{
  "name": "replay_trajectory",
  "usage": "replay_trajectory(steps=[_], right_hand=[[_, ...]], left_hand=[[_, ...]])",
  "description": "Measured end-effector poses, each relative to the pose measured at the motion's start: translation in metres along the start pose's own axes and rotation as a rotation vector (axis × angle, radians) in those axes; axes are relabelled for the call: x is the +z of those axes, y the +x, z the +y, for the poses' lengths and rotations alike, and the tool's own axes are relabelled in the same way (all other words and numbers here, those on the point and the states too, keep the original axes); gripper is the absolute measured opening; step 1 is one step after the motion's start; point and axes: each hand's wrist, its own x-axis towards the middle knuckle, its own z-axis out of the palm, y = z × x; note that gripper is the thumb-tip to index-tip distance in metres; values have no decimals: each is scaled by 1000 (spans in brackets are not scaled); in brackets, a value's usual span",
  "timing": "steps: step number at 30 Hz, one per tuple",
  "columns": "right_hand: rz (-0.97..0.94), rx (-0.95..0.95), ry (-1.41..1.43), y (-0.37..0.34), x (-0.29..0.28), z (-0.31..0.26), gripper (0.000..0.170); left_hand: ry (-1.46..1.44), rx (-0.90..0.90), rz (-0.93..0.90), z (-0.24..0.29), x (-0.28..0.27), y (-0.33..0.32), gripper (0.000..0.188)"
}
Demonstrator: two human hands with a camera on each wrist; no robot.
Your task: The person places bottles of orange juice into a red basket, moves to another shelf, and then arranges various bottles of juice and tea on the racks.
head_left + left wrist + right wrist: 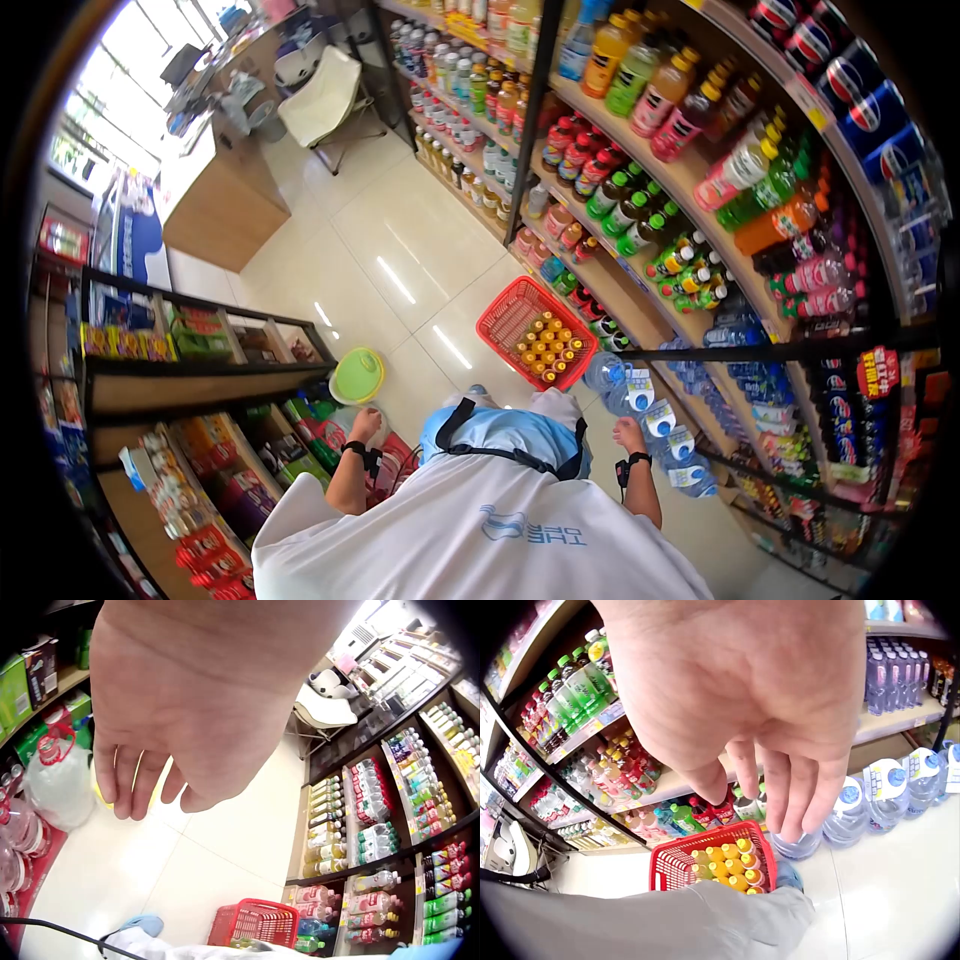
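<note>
My left hand (pixel 366 426) hangs beside my body at the left, fingers loosely bent and holding nothing; the left wrist view shows the left hand's palm (pixel 180 712) with relaxed fingers. On the other side my right hand (pixel 629 435) hangs near large water bottles (pixel 660 418), likewise empty. In the right wrist view the right hand's fingers (pixel 776 787) droop in front of the shelf. A red basket (pixel 497 318) stands on the floor before my feet, with several yellow-capped bottles (pixel 548 345) grouped in its nearer part. Neither hand touches the basket.
Drink shelves (pixel 640 130) run along the right. Lower shelves with packaged goods (pixel 205 440) stand at the left, near a round green-yellow lid (pixel 357 376). A wooden desk (pixel 225 205) and a white chair (pixel 322 98) are farther ahead on the tiled floor.
</note>
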Motion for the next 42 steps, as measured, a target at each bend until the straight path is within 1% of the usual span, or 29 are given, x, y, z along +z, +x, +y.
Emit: replay_trajectory(steps=[2, 5, 7, 8, 9, 11, 12, 13, 14, 16, 17, 18, 19, 20, 21, 23, 25, 26, 29, 31, 32, 33, 35, 37, 38, 39, 40, 41, 42], right_hand=[[1, 41, 25, 5, -12, 32, 30], [-12, 141, 62, 8, -28, 70, 29], [-97, 350, -13, 10, -47, 82, 28], [-71, 424, 83, 12, -56, 87, 30], [-82, 432, 78, 26, -65, 101, 30], [-179, 609, 82, 68, -83, 119, 31], [-161, 564, -3, 74, -85, 100, 30], [-453, 52, -161, 135, -97, 168, 19], [-243, 261, -177, 112, -87, 82, 8], [-535, -204, -367, 226, -98, 128, 16], [-273, -185, -509, 181, -81, 29, 19], [-129, -255, -407, 184, -68, -3, 23], [-38, -457, -584, 188, -57, -39, 30], [-59, -409, -542, 182, -49, -82, 36], [-40, -511, -610, 144, -42, -148, 33], [-115, -408, -458, 146, -30, -188, 31], [-118, -366, -410, 150, -29, -188, 30], [-111, -339, -344, 153, -33, -190, 30], [-164, -233, -397, 144, -47, -182, 26], [-204, -136, -307, 140, -53, -169, 24], [-210, -84, -388, 133, -54, -171, 23], [-212, -35, -466, 127, -56, -174, 22], [-200, 18, -400, 121, -53, -174, 12], [-274, -102, -483, 105, -53, -184, 15], [-334, -221, -556, 115, -45, -189, 24], [-256, -117, -485, 139, -47, -169, 21], [-184, -158, -382, 157, -35, -162, 23], [-386, -134, -565, 217, -49, -148, 21], [-351, -112, -577, 217, -27, -174, 20]], left_hand=[[203, 31, 61, 44, 4, 7, 33], [316, 31, 112, 99, 19, 22, 38], [323, 52, 95, 139, 36, 26, 41], [312, 74, 73, 157, 48, 25, 44], [315, 62, 79, 170, 61, 24, 44], [338, 174, 39, 193, 87, 22, 48], [331, 167, 53, 210, 103, 17, 48], [334, 170, -1, 227, 123, 2, 50], [327, 168, -59, 239, 140, -14, 53], [292, 163, -90, 245, 165, -36, 53], [286, 182, -120, 243, 175, -44, 53], [267, 193, -132, 235, 180, -51, 54], [237, 182, -128, 223, 184, -54, 54], [238, 123, -100, 207, 186, -58, 54], [241, 59, -74, 190, 185, -61, 54], [274, -39, -63, 155, 176, -72, 54], [583, -60, -32, 118, 168, -69, 54], [474, -167, -60, 121, 163, -73, 53], [300, -237, -62, 82, 149, -59, 52], [273, -268, -36, 63, 136, -41, 50], [275, -231, 42, 56, 130, -31, 49], [279, -190, 123, 54, 121, -22, 48], [251, -168, 180, 74, 103, -9, 47], [149, -96, 250, 73, 90, 22, 48], [133, -122, 194, 85, 81, 27, 52], [207, -27, 247, 78, 82, 41, 58], [210, -41, 237, 98, 75, 42, 63], [223, -32, 233, 110, 72, 49, 65], [189, -13, 236, 120, 69, 54, 65]])
